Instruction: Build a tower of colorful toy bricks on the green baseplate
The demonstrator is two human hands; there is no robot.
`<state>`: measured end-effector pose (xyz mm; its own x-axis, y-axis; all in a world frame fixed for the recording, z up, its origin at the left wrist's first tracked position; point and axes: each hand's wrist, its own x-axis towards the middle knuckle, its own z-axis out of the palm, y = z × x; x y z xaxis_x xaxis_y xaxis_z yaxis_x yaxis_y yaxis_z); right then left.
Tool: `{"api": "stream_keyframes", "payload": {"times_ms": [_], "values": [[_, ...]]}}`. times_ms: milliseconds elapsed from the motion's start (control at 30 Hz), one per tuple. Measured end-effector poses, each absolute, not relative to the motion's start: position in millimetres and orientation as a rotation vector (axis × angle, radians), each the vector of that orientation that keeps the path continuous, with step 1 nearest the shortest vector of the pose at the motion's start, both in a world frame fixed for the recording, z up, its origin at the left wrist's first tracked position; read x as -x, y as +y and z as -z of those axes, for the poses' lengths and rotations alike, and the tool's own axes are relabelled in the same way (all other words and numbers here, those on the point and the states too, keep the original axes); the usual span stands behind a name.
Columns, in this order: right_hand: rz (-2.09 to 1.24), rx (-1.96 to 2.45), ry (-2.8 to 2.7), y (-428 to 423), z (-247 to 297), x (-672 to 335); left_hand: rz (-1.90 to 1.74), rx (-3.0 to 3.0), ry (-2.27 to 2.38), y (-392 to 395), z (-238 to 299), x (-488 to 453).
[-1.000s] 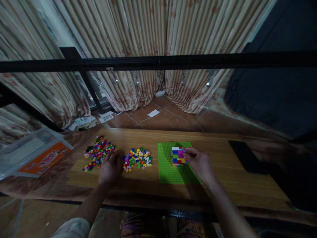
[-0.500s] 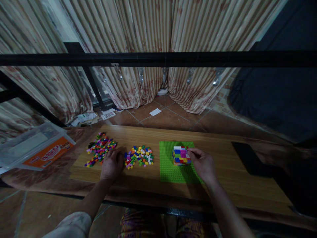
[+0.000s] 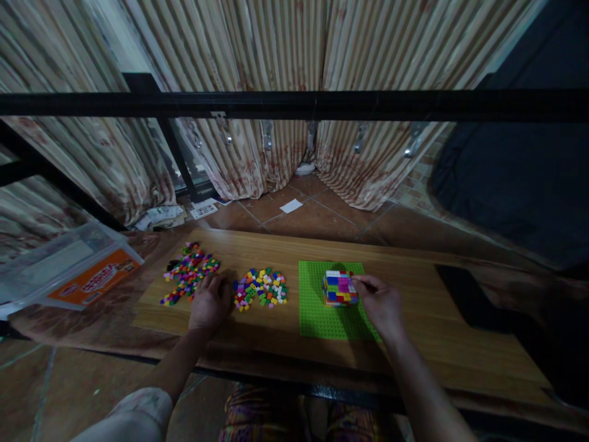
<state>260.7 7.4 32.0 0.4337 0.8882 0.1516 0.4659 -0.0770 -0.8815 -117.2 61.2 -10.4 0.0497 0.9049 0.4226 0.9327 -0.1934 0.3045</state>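
Now stacked bricks (image 3: 338,290) are touched by the pinched right hand (image 3: 383,302); the left hand (image 3: 209,306), grip hidden, is set between 2 brick piles (image 3: 262,287).

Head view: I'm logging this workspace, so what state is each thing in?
Green baseplate: lying flat, partly covered
Brick block: bricks joined together, standing on the green baseplate
Left brick pile: loose, spread out
Right brick pile: loose, spread out
Clear box: lid state unclear
Curtains: hanging in folds
Left hand: curled beside left brick pile
Right hand: pinched at brick block's right side; grip unclear
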Motion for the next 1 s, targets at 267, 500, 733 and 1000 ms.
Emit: {"api": "stream_keyframes", "payload": {"times_ms": [267, 500, 733, 1000], "values": [[-0.305, 1.720, -1.378, 2.9, -30.4, -254.8, 0.861, 2.233, -1.966, 60.4, 10.8, 115.8], [-0.077, 1.726, -1.579, 0.3, -29.6, -252.0, 0.909, 2.208, -1.974, 58.6, 12.7, 115.1], [0.026, 1.703, -1.582, -9.7, -41.6, -246.8, 0.933, 2.203, -1.986, 57.2, 13.5, 113.8], [-0.280, 1.411, -1.648, -15.2, -59.7, -177.7, 0.965, 2.208, -2.007, 56.8, 17.5, 113.7]]}}
